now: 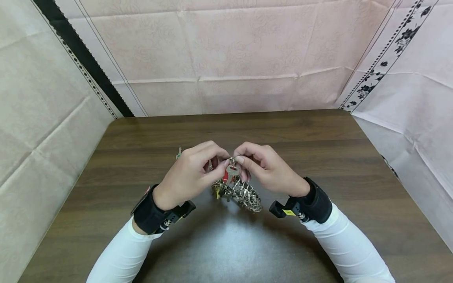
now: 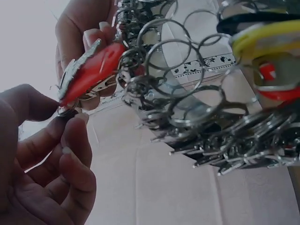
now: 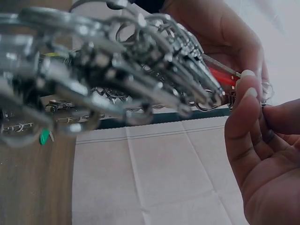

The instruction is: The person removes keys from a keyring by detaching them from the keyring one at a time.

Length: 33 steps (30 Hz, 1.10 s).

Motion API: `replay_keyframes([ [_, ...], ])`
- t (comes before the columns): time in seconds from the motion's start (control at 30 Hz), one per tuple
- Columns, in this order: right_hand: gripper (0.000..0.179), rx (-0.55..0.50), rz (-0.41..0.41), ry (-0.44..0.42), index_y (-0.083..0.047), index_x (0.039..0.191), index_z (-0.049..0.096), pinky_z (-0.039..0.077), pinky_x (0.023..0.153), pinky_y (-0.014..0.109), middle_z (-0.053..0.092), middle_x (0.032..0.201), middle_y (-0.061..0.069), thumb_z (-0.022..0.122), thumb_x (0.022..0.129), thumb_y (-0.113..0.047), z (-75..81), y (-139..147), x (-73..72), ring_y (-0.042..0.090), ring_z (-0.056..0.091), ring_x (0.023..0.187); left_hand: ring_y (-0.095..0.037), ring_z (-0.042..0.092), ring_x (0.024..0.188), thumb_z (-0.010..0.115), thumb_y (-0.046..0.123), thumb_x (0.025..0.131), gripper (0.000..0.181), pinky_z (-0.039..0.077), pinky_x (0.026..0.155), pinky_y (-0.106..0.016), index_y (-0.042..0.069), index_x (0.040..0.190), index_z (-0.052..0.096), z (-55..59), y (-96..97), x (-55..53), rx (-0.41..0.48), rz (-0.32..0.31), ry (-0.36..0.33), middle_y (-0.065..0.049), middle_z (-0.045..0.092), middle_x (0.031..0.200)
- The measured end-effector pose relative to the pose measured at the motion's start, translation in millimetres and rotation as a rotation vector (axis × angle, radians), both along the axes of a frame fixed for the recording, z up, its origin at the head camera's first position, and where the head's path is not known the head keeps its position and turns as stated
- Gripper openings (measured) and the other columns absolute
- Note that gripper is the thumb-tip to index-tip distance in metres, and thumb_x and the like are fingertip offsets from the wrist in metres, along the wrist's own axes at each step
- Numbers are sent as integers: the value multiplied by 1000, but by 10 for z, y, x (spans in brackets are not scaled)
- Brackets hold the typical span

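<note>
Left hand (image 1: 192, 169) and right hand (image 1: 270, 167) pinch key bunch (image 1: 232, 170) (rings (image 1: 248, 195) dangling below).

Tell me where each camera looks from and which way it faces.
Head: on the person's head, facing forward and down at the brown tabletop; white-sleeved forearms, left grip and right grip show.
Left wrist: on that wrist, facing the metal rings and, beyond, the cloth's floral border; both grips show.
Right wrist: on that wrist, facing the metal rings and the cloth's dark band; both grips show.
Shared: head and right wrist both show the green tab on the tabletop; left wrist doesn't.
</note>
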State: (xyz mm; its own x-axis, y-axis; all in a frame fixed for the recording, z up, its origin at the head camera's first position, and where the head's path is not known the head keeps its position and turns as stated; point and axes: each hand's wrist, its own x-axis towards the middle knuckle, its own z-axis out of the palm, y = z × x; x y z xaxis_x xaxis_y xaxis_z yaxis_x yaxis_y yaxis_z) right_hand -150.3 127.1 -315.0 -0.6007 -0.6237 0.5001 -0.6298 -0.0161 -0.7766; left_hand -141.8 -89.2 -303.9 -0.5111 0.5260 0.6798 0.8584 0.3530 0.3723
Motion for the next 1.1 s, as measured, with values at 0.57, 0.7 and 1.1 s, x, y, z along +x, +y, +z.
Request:
replay_keyframes([
  [0.57, 12, 89, -27, -41, -4, 97, 53, 49, 54, 31, 55, 73, 7, 43, 101, -9, 16, 7, -15, 16, 53, 58, -8, 45, 56, 53, 9, 89, 11, 43, 50, -21, 6, 83, 61, -37, 27, 7, -212, 213, 530, 1, 55, 69],
  [0.7, 12, 123, -34, -26, -5, 96, 53, 48, 54, 30, 56, 74, 5, 44, 101, -11, 14, -14, -7, 14, 53, 59, -8, 40, 54, 53, 7, 84, 9, 38, 48, -20, 7, 77, 59, -71, 40, -5, -210, 224, 547, 1, 50, 65],
  [1.1, 7, 109, -162, 52, -5, 101, 51, 49, 54, 28, 57, 75, 4, 50, 99, -13, -24, -75, 52, 13, 53, 60, -9, 42, 52, 56, 4, 82, 6, 41, 48, -21, 6, 77, 60, -98, 44, -12, -173, 231, 495, 0, 52, 64],
])
